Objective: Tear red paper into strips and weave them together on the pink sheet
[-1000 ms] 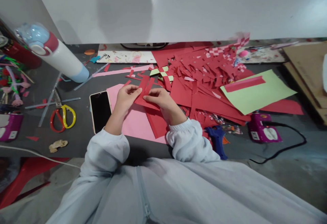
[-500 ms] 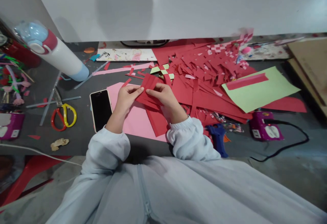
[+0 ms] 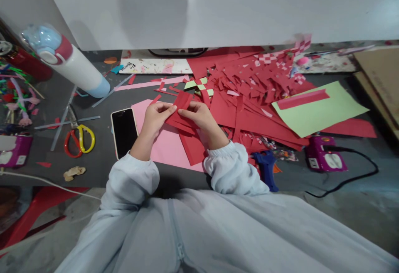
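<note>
Between both hands is a piece of red paper [image 3: 182, 100] with fold or slit lines running along it. My left hand [image 3: 156, 119] pinches its left edge between thumb and fingers. On the other side my right hand [image 3: 201, 120] grips it the same way, thumb on top. The two thumb tips are close together. Below the hands lies a pink paper sheet [image 3: 168, 150], with another red paper piece [image 3: 192, 150] on top of it near my right wrist. A phone [image 3: 124, 131] with a dark screen rests beside my left forearm.
Cut red paper [image 3: 249, 82] is heaped at the back right, beside a green sheet [image 3: 318, 111]. Scissors [image 3: 79, 140] and a tilted bottle [image 3: 71, 63] are on the left. A blue glue gun [image 3: 266, 169] and a purple power socket box [image 3: 326, 154] sit to the right.
The hands hold the red paper in nearly the same pose. The whole view has shifted very slightly; nothing was taken up or let go.
</note>
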